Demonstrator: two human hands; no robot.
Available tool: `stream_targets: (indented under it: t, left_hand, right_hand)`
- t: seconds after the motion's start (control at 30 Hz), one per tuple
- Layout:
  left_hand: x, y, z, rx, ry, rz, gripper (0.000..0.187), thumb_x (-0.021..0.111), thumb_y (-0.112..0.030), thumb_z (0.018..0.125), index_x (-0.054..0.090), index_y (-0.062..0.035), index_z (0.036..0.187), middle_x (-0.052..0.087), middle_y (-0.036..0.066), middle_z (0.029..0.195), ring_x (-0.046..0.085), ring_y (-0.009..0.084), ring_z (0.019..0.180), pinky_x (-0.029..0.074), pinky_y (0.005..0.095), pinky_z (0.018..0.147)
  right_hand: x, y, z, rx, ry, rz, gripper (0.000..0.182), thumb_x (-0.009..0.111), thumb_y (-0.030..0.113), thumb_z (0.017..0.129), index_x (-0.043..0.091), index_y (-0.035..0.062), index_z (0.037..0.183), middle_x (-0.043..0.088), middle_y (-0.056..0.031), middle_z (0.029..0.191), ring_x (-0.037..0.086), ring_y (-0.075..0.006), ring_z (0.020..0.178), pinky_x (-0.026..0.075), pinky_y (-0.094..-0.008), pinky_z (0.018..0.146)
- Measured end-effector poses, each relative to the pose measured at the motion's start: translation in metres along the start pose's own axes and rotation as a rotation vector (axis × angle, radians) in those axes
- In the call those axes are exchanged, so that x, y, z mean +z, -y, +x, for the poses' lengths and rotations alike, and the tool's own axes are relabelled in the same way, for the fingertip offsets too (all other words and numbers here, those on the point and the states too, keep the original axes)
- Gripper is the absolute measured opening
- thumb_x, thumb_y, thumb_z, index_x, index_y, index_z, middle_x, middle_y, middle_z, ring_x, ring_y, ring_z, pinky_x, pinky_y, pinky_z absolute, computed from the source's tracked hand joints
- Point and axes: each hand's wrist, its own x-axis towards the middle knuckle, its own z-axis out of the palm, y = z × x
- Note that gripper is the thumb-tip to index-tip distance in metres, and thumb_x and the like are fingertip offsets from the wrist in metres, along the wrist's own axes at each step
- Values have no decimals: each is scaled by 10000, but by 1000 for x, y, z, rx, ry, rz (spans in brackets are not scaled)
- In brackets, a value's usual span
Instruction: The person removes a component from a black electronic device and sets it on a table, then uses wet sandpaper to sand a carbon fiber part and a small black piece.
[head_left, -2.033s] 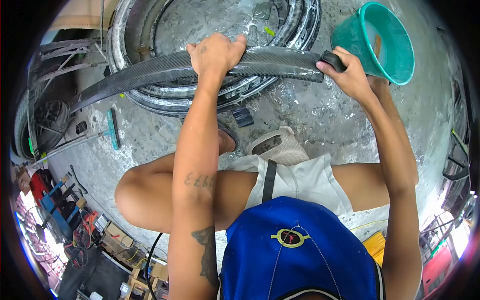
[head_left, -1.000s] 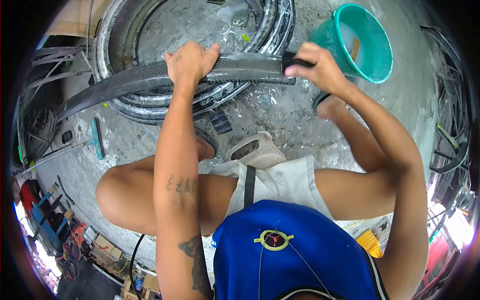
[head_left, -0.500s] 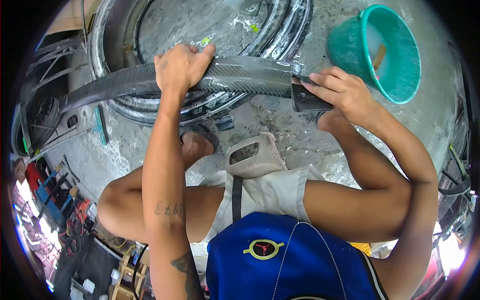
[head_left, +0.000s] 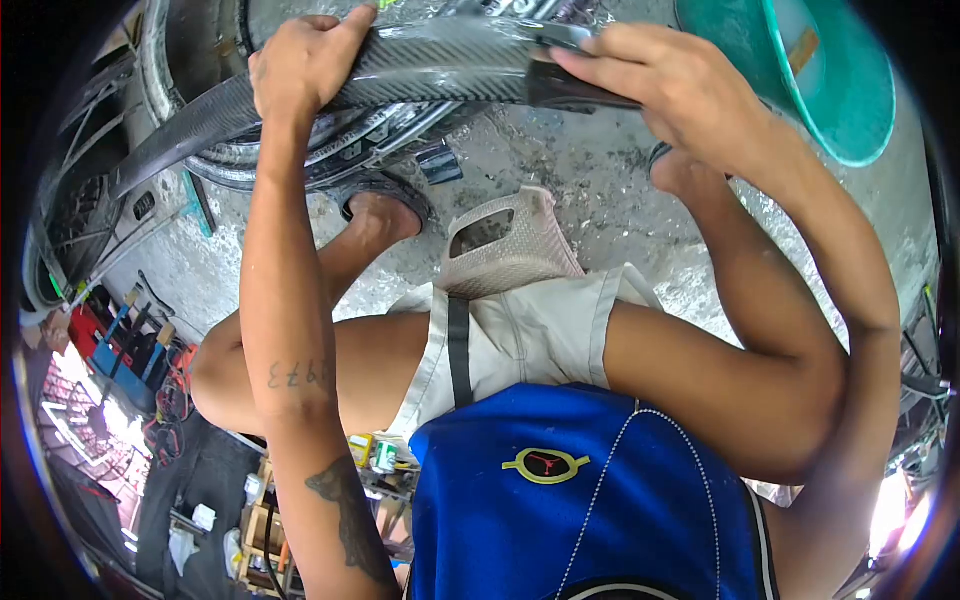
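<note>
A long, curved carbon-fibre strip (head_left: 440, 65) with a glossy, wet-looking weave runs across the top of the view. My left hand (head_left: 305, 70) is closed over it left of the middle, thumb pointing along the strip. At the strip's right end, my right hand (head_left: 690, 90) grips a dark, flexible sheet that looks like sandpaper (head_left: 575, 92). The sheet lies against the strip's surface, and the fingers hide part of it. Beneath the strip are large, dark, glossy rings (head_left: 350, 150), partly covered by it.
A green bucket (head_left: 850, 145) holds cloudy water and a brownish piece at upper right. Another small dark sheet (head_left: 440, 162) lies on the wet concrete floor. A beige plastic stool (head_left: 520, 235) is between my legs. Tools and cables (head_left: 130, 350) lie at far left.
The view has tilted down, so the strip, hands and bucket appear higher. Both hands keep their grips, and the dark sheet remains at the strip's right end, lying flatter.
</note>
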Motion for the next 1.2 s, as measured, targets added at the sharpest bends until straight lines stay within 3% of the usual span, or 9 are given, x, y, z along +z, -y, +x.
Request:
stream_targets:
  t: [0.17,0.23,0.33,0.53,0.6,0.67,0.93,1.07,1.2]
  left_hand:
    - [-1,1,0,-21,-7,6,682,581,-733,808,788,-152,1100,757,185,1028,694,371,1081,479,407,1009]
    - [-5,3,1,-4,14,21,677,583,-731,809,788,-155,1100,756,188,1037,693,371,1085,479,407,1011]
    - [-3,-1,2,6,49,23,669,589,-722,810,788,-155,1104,751,199,1061,687,373,1100,477,408,1019]
    - [-6,-3,-2,13,36,59,631,528,-673,834,795,-148,1059,740,211,1068,675,378,1097,361,446,1112]
    - [-4,-1,-5,22,29,57,617,524,-655,834,797,-147,1052,737,216,1070,675,381,1088,367,445,1101]
    - [-8,-3,0,-14,97,13,652,574,-698,823,792,-135,1070,745,217,1050,678,396,1104,482,428,1012]
    - [-2,0,-2,-29,3,4,701,539,-729,832,785,-126,1092,745,209,1066,672,408,1108,469,434,1023]
    - [-2,0,-1,1,-3,31,694,554,-724,822,783,-137,1113,746,200,1075,670,410,1115,466,429,1037]
    - [-3,0,1,-2,6,71,657,551,-709,831,785,-167,1118,744,204,1079,668,416,1114,468,425,1040]
  right_hand:
    - [-8,-4,-17,-28,-42,58,671,637,-24,633,638,18,1303,593,-126,1008,613,-329,926,523,-389,793]
    - [-4,-5,-18,-34,-106,67,492,629,-2,736,670,51,1224,561,-88,950,612,-297,888,516,-412,756]
    - [0,-1,6,-24,-53,131,697,617,-55,627,638,43,1317,585,-146,991,615,-354,922,527,-400,793]
    - [-4,-11,-17,-32,-44,112,539,632,-5,727,658,50,1262,561,-103,993,617,-301,935,511,-393,767]
    - [0,-6,-9,-45,-84,145,740,601,-88,633,609,48,1360,539,-150,949,584,-356,868,498,-433,756]
    - [7,-6,0,-53,-75,134,742,597,-101,641,602,51,1367,522,-144,943,572,-354,873,488,-431,762]
    - [5,-12,-12,-55,-86,260,686,631,-109,676,622,75,1336,574,-131,1037,620,-344,924,511,-432,780]
    - [0,-8,2,-130,-100,261,818,648,-122,644,553,90,1428,501,-133,896,552,-345,792,467,-424,689]
    - [-4,-15,-17,-19,1,157,669,647,-89,678,628,80,1325,575,-113,1059,622,-341,935,517,-425,791]
